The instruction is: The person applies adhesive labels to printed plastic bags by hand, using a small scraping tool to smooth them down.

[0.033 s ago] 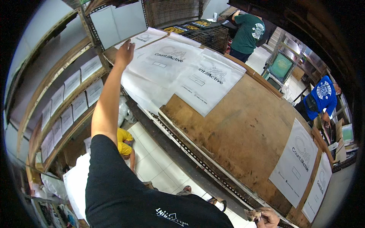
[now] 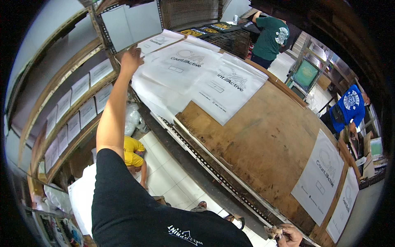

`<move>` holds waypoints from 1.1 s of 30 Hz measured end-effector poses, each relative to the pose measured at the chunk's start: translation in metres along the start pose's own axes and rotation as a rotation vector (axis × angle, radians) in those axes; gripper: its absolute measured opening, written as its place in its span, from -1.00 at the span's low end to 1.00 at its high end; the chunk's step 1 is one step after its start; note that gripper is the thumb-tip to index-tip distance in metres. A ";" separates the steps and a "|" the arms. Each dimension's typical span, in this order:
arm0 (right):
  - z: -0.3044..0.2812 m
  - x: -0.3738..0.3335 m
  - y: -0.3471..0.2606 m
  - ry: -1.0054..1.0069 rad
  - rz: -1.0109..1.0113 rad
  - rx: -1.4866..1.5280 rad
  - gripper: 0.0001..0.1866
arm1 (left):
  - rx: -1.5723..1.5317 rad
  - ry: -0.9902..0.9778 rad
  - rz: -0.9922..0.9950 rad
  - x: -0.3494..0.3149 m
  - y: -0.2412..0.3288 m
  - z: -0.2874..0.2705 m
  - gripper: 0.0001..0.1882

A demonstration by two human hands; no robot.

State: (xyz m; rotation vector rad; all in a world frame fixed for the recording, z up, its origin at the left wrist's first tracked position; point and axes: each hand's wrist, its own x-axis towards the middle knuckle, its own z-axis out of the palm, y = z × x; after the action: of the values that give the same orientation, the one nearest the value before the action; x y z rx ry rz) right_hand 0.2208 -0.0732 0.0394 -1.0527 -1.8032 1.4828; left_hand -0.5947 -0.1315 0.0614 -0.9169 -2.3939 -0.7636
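Note:
Stretched out to the far left corner of the wooden table (image 2: 263,127), my left hand (image 2: 131,59) is beside a small printed white sheet (image 2: 158,41). Its fingers are bent and a little apart, with nothing visible in them. Large thin white printed sheets (image 2: 181,78) overlap to the right of this hand, and the front one (image 2: 228,96) lies partly over bare board. Low at the table's near edge, my right hand (image 2: 291,235) is closed around a crumpled brownish rag-like piece (image 2: 272,232). Much of that piece is hidden by the fingers.
Two more printed sheets (image 2: 319,177) lie at the table's right end. Wooden racks (image 2: 78,101) with sheets stand left. A person in yellow (image 2: 133,154) is low beside the table; others in green (image 2: 269,39) and blue (image 2: 349,107) are beyond it. A wire rack (image 2: 230,41) stands behind.
My left hand has moved slightly down and left at the table corner, its fingers now more bent. The right hand stays where it was, still around the crumpled piece.

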 end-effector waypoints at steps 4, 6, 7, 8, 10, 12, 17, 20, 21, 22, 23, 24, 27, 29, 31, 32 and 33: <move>-0.011 -0.001 0.007 -0.083 -0.098 -0.001 -0.80 | -0.268 0.306 -0.012 -0.049 -0.020 -0.052 -0.49; -0.019 -0.003 0.007 -0.108 -0.056 0.003 -0.79 | -0.199 0.334 -0.086 -0.076 -0.016 -0.075 -0.48; -0.024 -0.006 0.007 -0.116 -0.038 0.001 -0.79 | -0.171 0.349 -0.123 -0.089 -0.007 -0.087 -0.48; -0.028 -0.008 0.012 -0.136 -0.082 0.091 -0.77 | -0.230 0.336 -0.157 -0.104 0.003 -0.096 -0.47; -0.039 -0.006 0.012 -0.199 -0.144 0.058 -0.77 | -0.309 0.376 -0.153 -0.131 0.010 -0.116 -0.48; -0.055 -0.007 0.020 -0.269 -0.213 0.126 -0.78 | -0.364 0.406 -0.163 -0.161 0.024 -0.136 -0.51; -0.104 -0.016 0.038 -0.316 -0.304 0.057 -0.76 | -0.383 0.434 -0.187 -0.268 0.127 -0.167 -0.48; -0.133 -0.028 0.050 -0.349 -0.254 0.136 -0.76 | -0.314 0.430 -0.105 -0.375 0.169 -0.151 -0.38; -0.141 -0.031 0.053 -0.362 -0.274 0.128 -0.77 | -0.420 0.411 -0.108 -0.419 0.169 -0.133 -0.39; -0.147 -0.035 0.057 -0.359 -0.287 0.098 -0.77 | -0.566 0.336 -0.408 -0.459 0.216 -0.120 -0.42; -0.155 -0.037 0.059 -0.393 -0.306 0.088 -0.77 | -0.519 0.253 -0.374 -0.508 0.212 -0.105 -0.44; -0.162 -0.039 0.060 -0.411 -0.334 0.073 -0.76 | -0.474 0.169 -0.338 -0.557 0.210 -0.088 -0.46; -0.173 -0.046 0.069 -0.459 -0.401 0.019 -0.72 | -0.415 -0.029 -0.277 -0.631 0.297 -0.079 -0.49; -0.174 -0.049 0.080 -0.474 -0.393 0.036 -0.71 | -0.598 -0.150 -0.473 -0.659 0.340 -0.087 -0.41; -0.174 -0.044 0.094 -0.534 -0.305 0.061 -0.72 | -0.530 -0.182 -0.379 -0.682 0.367 -0.102 -0.38; -0.171 -0.042 0.095 -0.537 -0.329 -0.008 -0.74 | -0.508 -0.219 -0.354 -0.700 0.371 -0.104 -0.41; -0.165 -0.042 0.093 -0.549 -0.288 -0.025 -0.73 | -0.490 -0.258 -0.312 -0.712 0.373 -0.107 -0.43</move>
State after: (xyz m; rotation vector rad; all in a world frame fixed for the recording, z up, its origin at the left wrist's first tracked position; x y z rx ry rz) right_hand 0.3983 -0.0156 -0.0132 -0.3797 -2.2300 1.6705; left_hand 0.1707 -0.2896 -0.1551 -0.8690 -2.6649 -1.4786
